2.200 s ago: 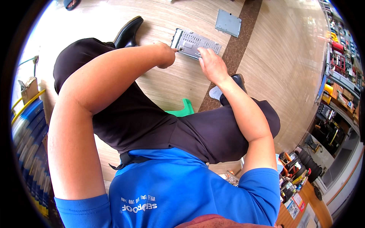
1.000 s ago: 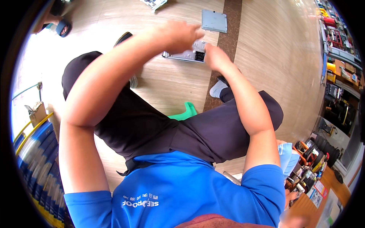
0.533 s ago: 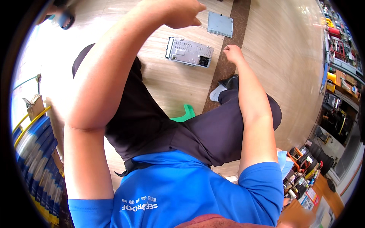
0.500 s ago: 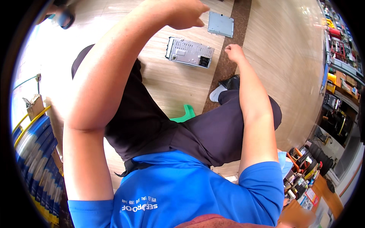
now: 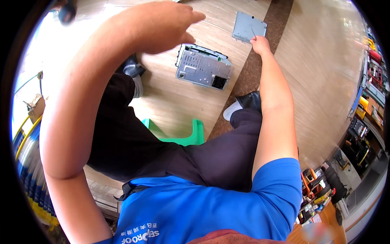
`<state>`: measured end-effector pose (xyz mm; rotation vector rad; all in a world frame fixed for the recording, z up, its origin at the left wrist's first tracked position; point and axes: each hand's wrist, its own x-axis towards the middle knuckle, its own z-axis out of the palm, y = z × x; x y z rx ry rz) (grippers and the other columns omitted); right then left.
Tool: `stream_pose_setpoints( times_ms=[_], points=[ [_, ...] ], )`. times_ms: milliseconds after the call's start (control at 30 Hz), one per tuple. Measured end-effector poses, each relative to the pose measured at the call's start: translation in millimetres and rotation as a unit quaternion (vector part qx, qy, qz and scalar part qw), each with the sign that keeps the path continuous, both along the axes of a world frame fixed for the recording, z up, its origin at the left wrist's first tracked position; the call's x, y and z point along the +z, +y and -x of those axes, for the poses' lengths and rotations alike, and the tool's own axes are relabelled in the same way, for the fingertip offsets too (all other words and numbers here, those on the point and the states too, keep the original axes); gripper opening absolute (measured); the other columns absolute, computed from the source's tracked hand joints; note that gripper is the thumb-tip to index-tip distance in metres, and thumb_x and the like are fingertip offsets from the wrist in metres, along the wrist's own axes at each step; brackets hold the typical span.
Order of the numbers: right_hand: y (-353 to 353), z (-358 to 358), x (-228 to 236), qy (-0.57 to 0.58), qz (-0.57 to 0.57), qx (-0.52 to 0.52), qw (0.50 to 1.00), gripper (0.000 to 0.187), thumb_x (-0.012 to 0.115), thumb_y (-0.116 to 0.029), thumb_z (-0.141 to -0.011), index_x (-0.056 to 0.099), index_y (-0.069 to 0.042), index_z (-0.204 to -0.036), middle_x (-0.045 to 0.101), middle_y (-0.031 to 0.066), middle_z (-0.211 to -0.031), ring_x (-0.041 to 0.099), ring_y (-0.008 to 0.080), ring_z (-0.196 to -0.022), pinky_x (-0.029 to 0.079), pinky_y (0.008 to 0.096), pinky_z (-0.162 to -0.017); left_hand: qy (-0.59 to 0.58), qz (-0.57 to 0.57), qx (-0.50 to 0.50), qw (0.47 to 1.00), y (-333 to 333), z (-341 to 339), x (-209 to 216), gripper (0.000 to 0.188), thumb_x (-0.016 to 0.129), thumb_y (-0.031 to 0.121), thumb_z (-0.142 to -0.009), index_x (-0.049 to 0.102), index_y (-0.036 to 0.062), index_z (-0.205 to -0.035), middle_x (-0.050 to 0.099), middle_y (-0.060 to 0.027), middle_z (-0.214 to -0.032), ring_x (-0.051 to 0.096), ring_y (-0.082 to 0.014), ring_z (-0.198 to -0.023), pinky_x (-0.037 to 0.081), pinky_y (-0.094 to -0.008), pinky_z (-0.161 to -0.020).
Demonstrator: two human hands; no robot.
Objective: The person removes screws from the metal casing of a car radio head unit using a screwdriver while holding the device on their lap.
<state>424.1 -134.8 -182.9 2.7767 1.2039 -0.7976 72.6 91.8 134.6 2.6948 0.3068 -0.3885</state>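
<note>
- Farthest left, blue and yellow bundled stock (image 5: pixel 30 171) lay along the edge of the view, with a small cardboard box (image 5: pixel 35 106) just above it.
- Next, the left hand (image 5: pixel 162 25) hung raised in the air above the wooden floor (image 5: pixel 178 101), fingers loosely extended and holding nothing.
- Below it, a green plastic stool (image 5: pixel 185 136) showed between the person's dark trouser legs.
- Toward the middle, a metal electronics chassis (image 5: pixel 203 67) rested on the floor, untouched by either hand, near a black shoe (image 5: pixel 248 101).
- Further right, the right hand (image 5: pixel 259 42) reached to the lower corner of a flat grey metal plate (image 5: pixel 248 26) lying on the floor beyond the chassis; the fingers were bunched at the plate's edge, though whether they pinched it I cannot tell.
- Far right, shelves of colourful goods (image 5: pixel 365 118) lined the wall.
</note>
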Motion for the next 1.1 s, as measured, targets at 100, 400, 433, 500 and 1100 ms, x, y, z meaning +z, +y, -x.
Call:
stream_pose_setpoints(
  times_ms=[100,400,433,500,1100],
  points=[
    [13,-1,-16,-0.022,-0.028,-0.002,0.999,0.019,0.068,-0.023,-0.088,0.072,-0.007,-0.098,0.072,0.0174,-0.097,0.068,0.0336,-0.094,0.053,0.0428,-0.084,0.041,0.020,0.002,0.999,-7,-4,-5,0.052,0.066,0.017,-0.091,0.050,0.0075,-0.140,0.053,-0.0171,-0.142,0.055,-0.0365,-0.125,0.045,-0.0436,-0.105],
    [32,-4,-43,-0.038,-0.038,-0.038,0.998,0.021,0.064,-0.023,-0.092,0.070,-0.007,-0.105,0.070,0.0197,-0.104,0.066,0.0366,-0.102,0.051,0.0447,-0.089,0.090,0.020,0.008,0.996,-8,-8,-5,0.055,0.067,0.015,-0.089,0.049,0.0095,-0.140,0.052,-0.0171,-0.143,0.054,-0.0360,-0.126,0.046,-0.0439,-0.105],
    [33,-4,-44,-0.045,-0.033,-0.034,0.998,0.022,0.063,-0.023,-0.093,0.070,-0.007,-0.106,0.070,0.0197,-0.105,0.065,0.0370,-0.103,0.051,0.0450,-0.089,0.097,0.026,0.007,0.995,-7,-9,-5,0.055,0.067,0.015,-0.088,0.049,0.0097,-0.140,0.051,-0.0173,-0.144,0.053,-0.0358,-0.127,0.046,-0.0437,-0.105],
    [39,-1,-46,-0.049,-0.026,-0.034,0.998,0.022,0.062,-0.022,-0.093,0.069,-0.006,-0.107,0.070,0.0199,-0.106,0.065,0.0372,-0.103,0.051,0.0451,-0.089,0.108,0.030,0.006,0.994,-6,-10,-4,0.056,0.067,0.014,-0.088,0.049,0.0099,-0.140,0.051,-0.0175,-0.144,0.053,-0.0357,-0.128,0.045,-0.0436,-0.106],
    [109,63,74,0.282,-0.335,-0.191,0.878,0.017,0.068,-0.019,-0.094,0.065,-0.003,-0.099,0.064,0.0051,-0.079,0.058,0.0106,-0.068,0.048,0.0256,-0.063,-0.039,-0.031,0.080,0.996,15,5,-21,0.043,0.063,0.018,-0.093,0.056,0.0049,-0.134,0.064,-0.0195,-0.125,0.062,-0.0366,-0.113,0.049,-0.0441,-0.098]
  ],
)
